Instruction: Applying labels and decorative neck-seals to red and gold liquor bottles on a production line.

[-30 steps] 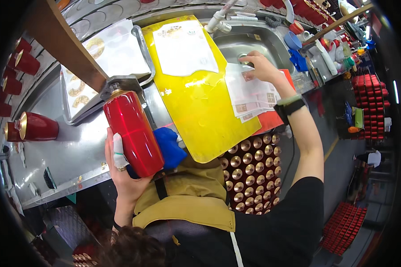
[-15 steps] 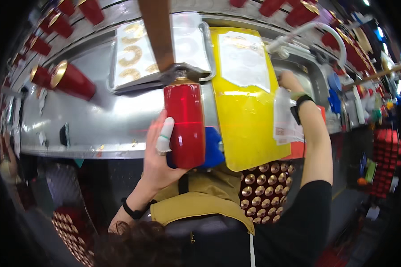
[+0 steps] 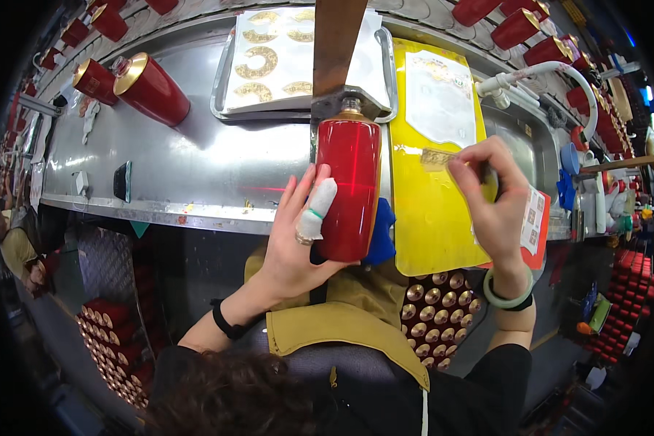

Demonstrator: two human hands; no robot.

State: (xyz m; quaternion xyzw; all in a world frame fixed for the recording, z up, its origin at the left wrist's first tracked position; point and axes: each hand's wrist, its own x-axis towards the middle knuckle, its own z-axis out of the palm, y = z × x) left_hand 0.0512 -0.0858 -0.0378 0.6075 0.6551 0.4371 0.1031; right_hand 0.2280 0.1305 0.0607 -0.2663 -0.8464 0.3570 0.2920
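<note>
A glossy red bottle (image 3: 347, 189) lies with its gold neck pointing away from me, up against a brown upright bar. My left hand (image 3: 287, 247) steadies it, fingers along its left side and thumb near its base; one finger wears a white wrap. Over the yellow board (image 3: 436, 218), my right hand (image 3: 498, 190) pinches a small gold patterned strip decal (image 3: 437, 158) between thumb and fingertips. The strip is thin and slightly blurred. A red light line crosses the bottle. Beneath the bottle's right side, part of a blue cloth or pad (image 3: 381, 236) shows.
A metal tray (image 3: 221, 109) holds white sheets with gold ring-shaped decals. The brown bar (image 3: 339, 43) rises in front of it. Two red bottles stand at the left, one being a tall bottle (image 3: 152, 91). A sink (image 3: 534, 142) with a white faucet (image 3: 552, 67) lies right.
My right hand has come back from the sink to above the yellow board, now with the gold strip in its fingertips. My left hand stays on the bottle. The whole view has shifted.
</note>
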